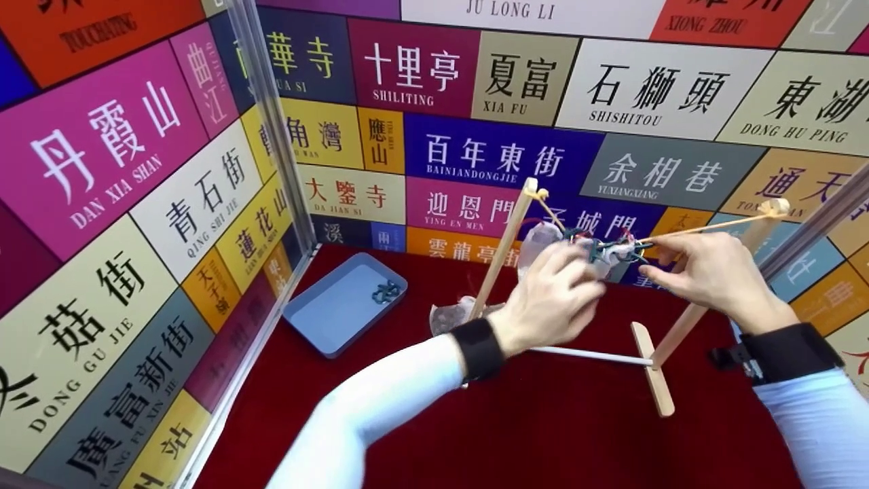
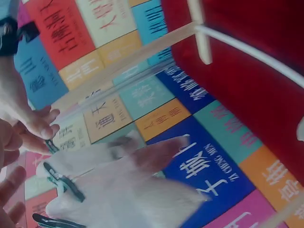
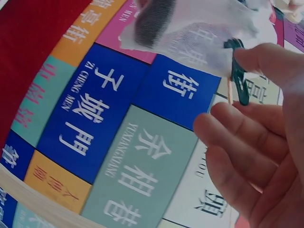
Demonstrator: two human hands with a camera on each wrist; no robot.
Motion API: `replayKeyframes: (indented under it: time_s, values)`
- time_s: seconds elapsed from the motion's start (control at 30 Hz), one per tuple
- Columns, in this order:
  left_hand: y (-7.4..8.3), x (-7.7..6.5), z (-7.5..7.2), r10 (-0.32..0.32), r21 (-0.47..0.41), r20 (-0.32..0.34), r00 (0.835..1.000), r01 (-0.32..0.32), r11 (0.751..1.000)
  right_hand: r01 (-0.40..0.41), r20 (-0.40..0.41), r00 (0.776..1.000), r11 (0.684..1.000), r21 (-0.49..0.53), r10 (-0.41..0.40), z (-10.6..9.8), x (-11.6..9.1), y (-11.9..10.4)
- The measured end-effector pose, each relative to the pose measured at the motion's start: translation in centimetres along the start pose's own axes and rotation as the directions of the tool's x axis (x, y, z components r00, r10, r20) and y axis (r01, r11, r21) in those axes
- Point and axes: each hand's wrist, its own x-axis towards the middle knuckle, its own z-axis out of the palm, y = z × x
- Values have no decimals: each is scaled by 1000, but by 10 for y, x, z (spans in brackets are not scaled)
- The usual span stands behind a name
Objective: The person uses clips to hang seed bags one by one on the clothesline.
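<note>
In the head view, sheer white sock-like fabric [image 1: 540, 244] hangs with several dark green clothespins [image 1: 601, 251] bunched on a cord [image 1: 709, 227] strung between two wooden posts [image 1: 502, 255]. My right hand [image 1: 713, 272] is at the bunch's right end; in the right wrist view its thumb and index finger pinch one green clothespin [image 3: 240, 76] at the fabric's edge. My left hand [image 1: 553, 295], blurred, is in front of the bunch with loosely bent fingers. Its fingers [image 2: 7, 190] show at the left edge of the left wrist view, beside clothespins [image 2: 64, 180], holding nothing visible.
A blue-grey tray [image 1: 326, 312] holds several green clothespins [image 1: 387, 292] on the red cloth. More sheer fabric [image 1: 448, 316] lies by the left post. A white bar [image 1: 590, 354] joins the stand's feet [image 1: 655, 380]. Sign-covered panels [image 1: 434, 68] stand behind and at left.
</note>
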Motion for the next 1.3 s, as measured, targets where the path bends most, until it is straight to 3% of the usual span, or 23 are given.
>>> replayKeyframes:
  time_s: [0.07,0.17,0.3,0.47,0.67,0.77,0.83,0.9,1.0,1.13,1.3]
  values:
    - [-3,-18,-3,47,-9,-17,999,-47,999,-29,-44,999,1000,-3,29,6,-5,-1]
    - [-10,-45,-7,64,-48,-21,998,-65,997,-75,-108,991,997,-10,73,13,-13,-2]
    - [-26,-76,-12,22,-76,-3,1000,-22,997,-131,-140,982,991,-7,129,23,-22,-4]
    - [-53,-112,-23,-63,-53,96,993,68,996,-179,-84,980,983,34,181,33,-34,-6]
    - [-94,-150,-40,-228,-6,196,954,233,972,-207,25,978,975,76,205,41,-50,-7]
    - [-114,-168,-47,-335,16,205,920,339,941,-242,116,966,967,82,232,46,-57,-6]
    - [-128,-181,-50,-407,32,213,888,410,911,-270,173,952,959,90,252,50,-62,-6]
    - [-140,-194,-51,-481,60,235,844,481,874,-293,226,937,952,89,267,54,-67,-6]
    - [-157,-217,-52,-593,124,286,753,584,802,-318,295,913,945,78,283,61,-74,-7]
    - [-175,-248,-52,-722,219,360,591,698,682,-328,359,888,943,57,287,72,-82,-10]
    - [-190,-278,-54,-814,299,447,370,796,526,-310,386,883,949,52,267,80,-89,-16]
